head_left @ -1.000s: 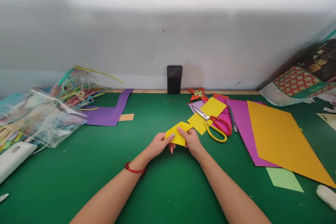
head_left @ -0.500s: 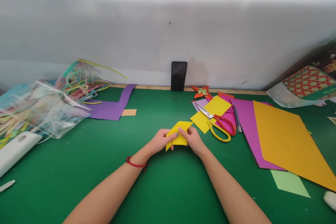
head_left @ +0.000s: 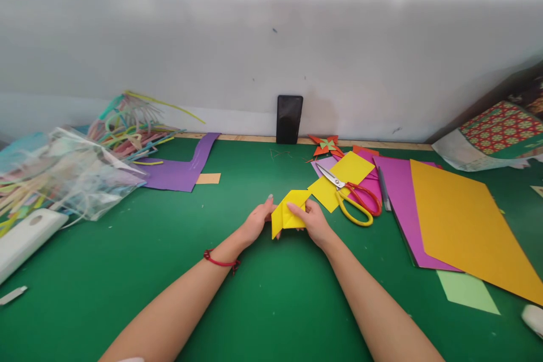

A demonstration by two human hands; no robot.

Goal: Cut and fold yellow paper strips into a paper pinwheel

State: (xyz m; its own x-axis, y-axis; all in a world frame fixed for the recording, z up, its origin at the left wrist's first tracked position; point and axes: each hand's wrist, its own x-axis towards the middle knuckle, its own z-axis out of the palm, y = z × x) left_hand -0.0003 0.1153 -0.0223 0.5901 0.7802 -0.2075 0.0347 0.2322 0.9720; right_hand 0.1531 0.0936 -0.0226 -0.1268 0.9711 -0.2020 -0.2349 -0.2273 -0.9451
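Observation:
A small folded yellow paper (head_left: 289, 215) is held just above the green table (head_left: 263, 294) in the middle. My left hand (head_left: 257, 220) grips its left side with the fingers behind the sheet. My right hand (head_left: 314, 222) pinches its right side, thumb pressed on top of a folded flap. A red cord sits on my left wrist. Just right of my hands lie yellow-and-red scissors (head_left: 352, 198) on a flat yellow paper square (head_left: 339, 178).
Large orange (head_left: 462, 226) and magenta (head_left: 396, 192) sheets lie at the right, a light green piece (head_left: 466, 291) nearer. A purple offcut (head_left: 182, 169) and a clear bag of coloured strips (head_left: 63, 175) sit left. A black phone (head_left: 289, 119) leans on the wall beside a paper pinwheel (head_left: 324, 146).
My left fingers have shifted behind the yellow paper and a flap now stands folded over toward the left. Both hands stayed in the same spot.

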